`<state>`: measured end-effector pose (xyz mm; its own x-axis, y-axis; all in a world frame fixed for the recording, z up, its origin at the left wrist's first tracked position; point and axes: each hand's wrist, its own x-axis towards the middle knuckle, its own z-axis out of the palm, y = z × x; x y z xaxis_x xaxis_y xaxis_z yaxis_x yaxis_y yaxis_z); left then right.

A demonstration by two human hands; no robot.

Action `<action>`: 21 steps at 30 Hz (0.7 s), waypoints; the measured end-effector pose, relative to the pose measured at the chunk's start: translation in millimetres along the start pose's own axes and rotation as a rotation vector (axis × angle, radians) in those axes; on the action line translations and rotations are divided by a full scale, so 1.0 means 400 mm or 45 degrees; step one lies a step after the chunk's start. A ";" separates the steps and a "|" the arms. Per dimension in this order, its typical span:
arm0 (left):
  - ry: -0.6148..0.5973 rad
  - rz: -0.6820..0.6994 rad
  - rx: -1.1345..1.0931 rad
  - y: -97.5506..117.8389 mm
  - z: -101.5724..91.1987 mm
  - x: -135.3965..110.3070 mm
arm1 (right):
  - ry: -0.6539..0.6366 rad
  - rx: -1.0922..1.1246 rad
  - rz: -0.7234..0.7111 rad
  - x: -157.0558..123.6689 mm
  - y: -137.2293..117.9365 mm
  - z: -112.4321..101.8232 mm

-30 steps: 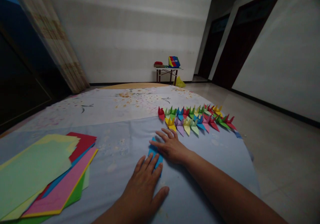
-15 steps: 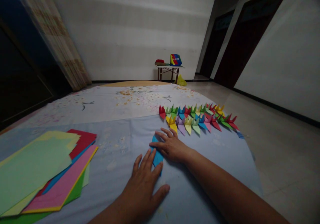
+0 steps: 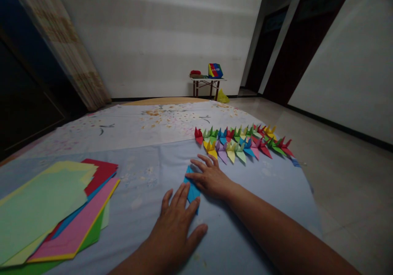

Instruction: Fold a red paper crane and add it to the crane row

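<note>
A folded piece of blue paper (image 3: 193, 192), long and pointed at both ends, lies flat on the light blue tablecloth (image 3: 138, 230). My left hand (image 3: 175, 221) rests along its lower left side, with fingers spread and fingertips touching the paper. From the right, my right hand (image 3: 211, 178) lies over the paper's upper right edge. Its fingers are stretched out, one of them across the paper near the upper tip. Neither hand grips anything. Part of the paper is hidden beneath the fingers.
Rows of colourful folded paper cranes (image 3: 231, 150) stand beyond my right hand. At the left lies a fanned stack of coloured paper sheets (image 3: 46, 209). A small side table (image 3: 208, 79) with a multicoloured box (image 3: 215, 71) stands by the far wall.
My right index finger has shifted slightly to the right on the paper, uncovering a bit more near its upper tip. The view has tilted a little; otherwise hands and paper stay nearly in place.
</note>
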<state>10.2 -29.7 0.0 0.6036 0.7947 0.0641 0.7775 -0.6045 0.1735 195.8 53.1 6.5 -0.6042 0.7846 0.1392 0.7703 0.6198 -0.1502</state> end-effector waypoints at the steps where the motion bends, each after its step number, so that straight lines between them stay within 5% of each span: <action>1: -0.007 -0.003 -0.003 0.000 -0.001 0.001 | 0.006 0.001 -0.001 0.000 0.001 0.003; 21: -0.109 0.005 -0.093 -0.001 -0.024 0.002 | 0.044 -0.012 0.127 0.042 0.036 0.010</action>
<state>8.6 -28.4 9.3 0.6217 0.7830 -0.0191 0.7623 -0.5993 0.2445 195.8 75.1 2.6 -0.5172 0.8412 0.1576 0.8282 0.5384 -0.1557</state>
